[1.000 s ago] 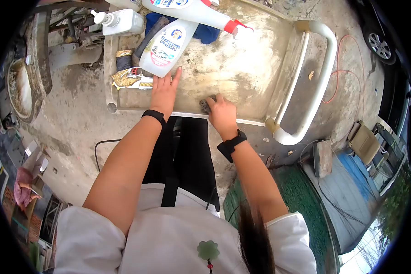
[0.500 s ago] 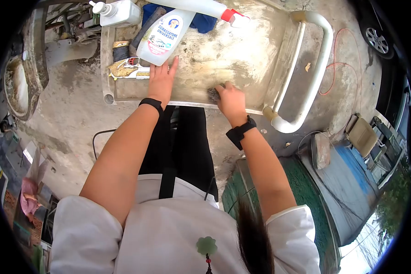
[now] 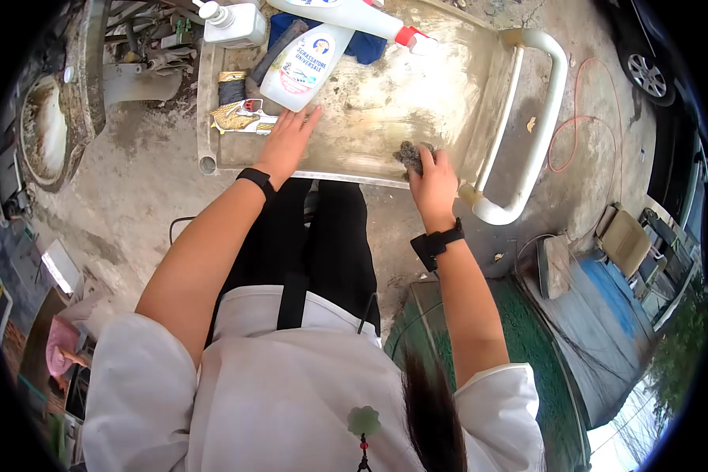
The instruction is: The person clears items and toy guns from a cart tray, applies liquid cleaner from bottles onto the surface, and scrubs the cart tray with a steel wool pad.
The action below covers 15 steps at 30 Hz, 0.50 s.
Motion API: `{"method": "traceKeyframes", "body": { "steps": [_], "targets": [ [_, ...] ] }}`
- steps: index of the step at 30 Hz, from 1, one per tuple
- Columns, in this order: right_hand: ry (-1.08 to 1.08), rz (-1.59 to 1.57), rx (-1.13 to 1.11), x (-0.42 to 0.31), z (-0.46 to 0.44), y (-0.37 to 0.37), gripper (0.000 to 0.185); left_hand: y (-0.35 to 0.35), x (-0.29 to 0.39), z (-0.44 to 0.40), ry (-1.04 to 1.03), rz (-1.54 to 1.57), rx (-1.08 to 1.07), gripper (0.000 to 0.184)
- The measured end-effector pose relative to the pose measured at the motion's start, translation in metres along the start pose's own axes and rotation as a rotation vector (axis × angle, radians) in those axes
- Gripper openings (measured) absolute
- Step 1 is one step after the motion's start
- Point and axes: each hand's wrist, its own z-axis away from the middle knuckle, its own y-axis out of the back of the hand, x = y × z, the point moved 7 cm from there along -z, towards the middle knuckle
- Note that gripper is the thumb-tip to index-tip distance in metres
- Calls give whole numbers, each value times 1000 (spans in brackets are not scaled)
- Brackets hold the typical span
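My right hand (image 3: 434, 185) has its fingers curled round a grey steel wool scrubber (image 3: 408, 159), pressed on the stained bed of a cart (image 3: 362, 134) near its front edge. My left hand (image 3: 286, 148) lies on the same bed with its fingers stretched out. Its fingertips are just below a translucent cleaner bottle (image 3: 300, 72) lying on its side. Left of those fingers is a gold-and-white object (image 3: 242, 118), whose kind I cannot make out. A dark wound roll (image 3: 231, 90) sits behind it.
A second bottle with a red-collared nozzle (image 3: 346, 14) lies across the back, over a blue cloth (image 3: 366, 47). A white pump bottle (image 3: 236, 27) stands at the back left. The cart's white handle (image 3: 554, 118) rises on the right. A person in pink (image 3: 61, 346) is at far left.
My right hand has slid right along the cart bed with the scrubber, towards the handle. My left hand stays beside the cleaner bottle. The view has shifted slightly.
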Motion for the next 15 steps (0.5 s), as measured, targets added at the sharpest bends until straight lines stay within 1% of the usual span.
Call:
{"method": "traceKeyframes", "body": {
  "steps": [1, 2, 3, 5, 7, 8, 9, 10, 11, 13, 15],
  "targets": [
    [-35, -24, 3, -6, 3, -14, 46, 13, -4, 12, -68, 89, -10, 68],
    [-71, -51, 7, -17, 5, -31, 46, 31, -12, 30, -162, 95, 15, 67],
    [-108, -80, 8, -34, 5, -44, 46, 51, -28, 48, -103, 100, 62, 68],
    [126, -195, -14, -107, 3, -55, 41, 76, -61, 87, 39, 114, 159, 70],
    [340, -223, -21, -178, 3, -85, 32, 79, -107, 121, 280, 134, 232, 71],
    [384, -171, -40, -208, 1, -106, 31, 75, -127, 134, 395, 147, 271, 72],
    [435, -116, -60, -228, 0, -121, 32, 57, -143, 143, 443, 243, 231, 69],
    [402, -76, -54, -234, -8, -123, 28, 36, -161, 150, 492, 338, 197, 67],
    [361, -73, -89, -232, -16, -124, 28, 25, -177, 154, 539, 432, 166, 64],
    [278, -50, -180, -201, -24, -121, 29, 27, -180, 152, 611, 507, 194, 58],
    [285, -14, -194, -165, -21, -109, 29, 29, -181, 148, 658, 542, 186, 52]
  ]
}}
